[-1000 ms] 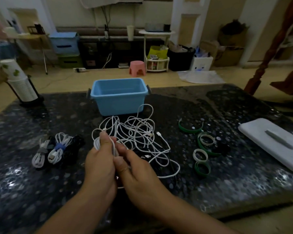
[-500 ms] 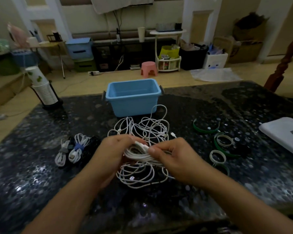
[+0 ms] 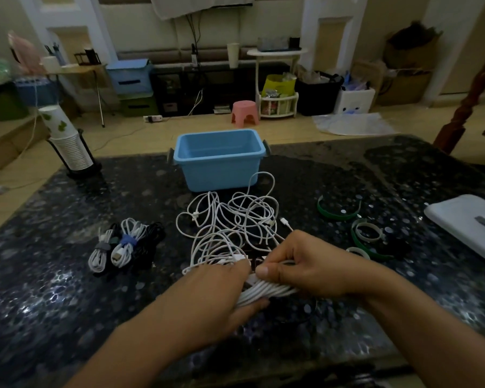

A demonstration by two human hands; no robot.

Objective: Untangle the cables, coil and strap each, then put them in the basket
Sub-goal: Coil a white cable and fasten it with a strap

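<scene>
A tangle of white cables lies on the dark speckled table, in front of the empty blue basket. Both my hands hold one coiled bundle of white cable just above the table's near side. My left hand grips its left end. My right hand grips its right end, thumb on top. The bundle still trails into the tangle. Three strapped coils, two white and one black, lie at the left. Green and white straps lie at the right.
A white lid with a grey handle rests at the table's right edge. A stack of paper cups in a black holder stands at the far left corner. Beyond the table are a pink stool, bins and shelves on the floor.
The coiled bundle has come lower and nearer to me, and my right hand has closed more fully over its right end. The view has shifted a little to the left.
</scene>
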